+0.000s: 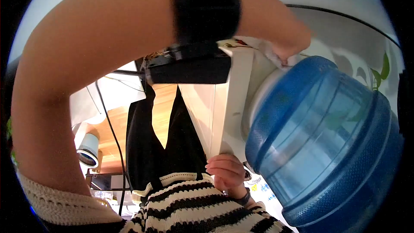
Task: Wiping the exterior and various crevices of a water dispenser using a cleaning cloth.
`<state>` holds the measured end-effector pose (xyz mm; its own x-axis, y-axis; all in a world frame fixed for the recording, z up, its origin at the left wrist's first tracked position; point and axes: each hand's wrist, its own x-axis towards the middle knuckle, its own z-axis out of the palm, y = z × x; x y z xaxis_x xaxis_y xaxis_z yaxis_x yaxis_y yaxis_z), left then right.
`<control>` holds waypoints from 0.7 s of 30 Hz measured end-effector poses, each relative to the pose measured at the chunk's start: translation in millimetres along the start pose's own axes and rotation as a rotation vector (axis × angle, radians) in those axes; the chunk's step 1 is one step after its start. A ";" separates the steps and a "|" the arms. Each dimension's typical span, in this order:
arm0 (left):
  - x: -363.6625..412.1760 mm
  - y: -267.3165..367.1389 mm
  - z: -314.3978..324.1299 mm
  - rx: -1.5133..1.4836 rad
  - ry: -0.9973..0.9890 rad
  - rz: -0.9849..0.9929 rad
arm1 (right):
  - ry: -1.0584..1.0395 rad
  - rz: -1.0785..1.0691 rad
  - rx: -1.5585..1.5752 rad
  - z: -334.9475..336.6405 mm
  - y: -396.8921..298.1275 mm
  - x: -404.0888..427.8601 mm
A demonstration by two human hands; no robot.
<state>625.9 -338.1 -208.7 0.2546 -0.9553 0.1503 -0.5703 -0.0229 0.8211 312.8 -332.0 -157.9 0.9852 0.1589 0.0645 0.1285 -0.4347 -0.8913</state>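
Observation:
My left arm reaches from the lower left across the top of the view, a black strapped device around the forearm. My left hand (pixel 289 50) presses a white cloth (pixel 270 50) beside the shoulder of a large blue water bottle (pixel 317 136). The bottle sits tilted in the picture on a pale water dispenser (pixel 237 103). My right hand (pixel 226 171), with a dark band on its wrist, has curled fingers beside the dispenser's near corner, in front of my striped knit top. Whether it grips anything cannot be told.
Green leaves (pixel 383 71) show behind the bottle. A black cable (pixel 111 129) hangs at the left, past a white cylindrical appliance (pixel 89 149) on the wooden floor (pixel 113 136). Another dark cable (pixel 343 14) runs along the pale surface at upper right.

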 end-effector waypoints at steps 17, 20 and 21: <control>-52.8 55.2 -55.7 0.110 -0.176 0.072 | -0.010 0.028 0.083 -3.0 -3.8 -6.7; -45.8 52.5 -52.8 0.121 -0.142 0.107 | -0.019 0.012 0.075 -6.0 -4.9 -2.8; -42.9 51.0 -50.9 0.125 -0.131 0.120 | -0.012 0.034 0.064 -7.3 -6.1 -1.8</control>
<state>625.6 -283.3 -145.3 0.0801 -0.9832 0.1637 -0.6853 0.0650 0.7254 311.1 -336.1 -149.3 0.9874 0.1560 0.0282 0.0867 -0.3826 -0.9198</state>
